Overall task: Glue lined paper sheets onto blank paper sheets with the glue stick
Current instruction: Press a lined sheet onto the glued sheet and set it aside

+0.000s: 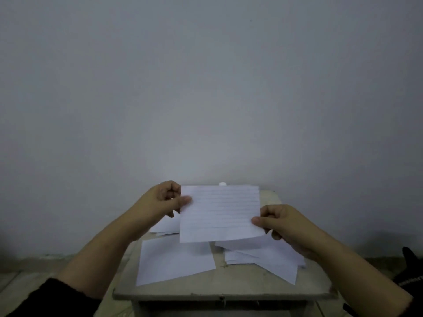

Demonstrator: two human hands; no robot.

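A lined paper sheet point(219, 213) is held up in the air over the small table point(229, 289). My left hand point(163, 200) pinches its upper left edge between thumb and fingers. My right hand point(278, 221) pinches its lower right edge. Below it, a blank sheet point(174, 261) lies flat on the table's left half. A loose pile of white sheets point(270, 255) lies on the right half. A small white rounded object point(222, 184), possibly the glue stick's cap, peeks above the lined sheet's top edge; the rest is hidden.
More white sheets point(166, 226) lie at the table's back left, partly behind the held sheet. A plain grey wall point(206, 88) stands right behind the table. A dark object point(409, 268) sits on the floor at the far right.
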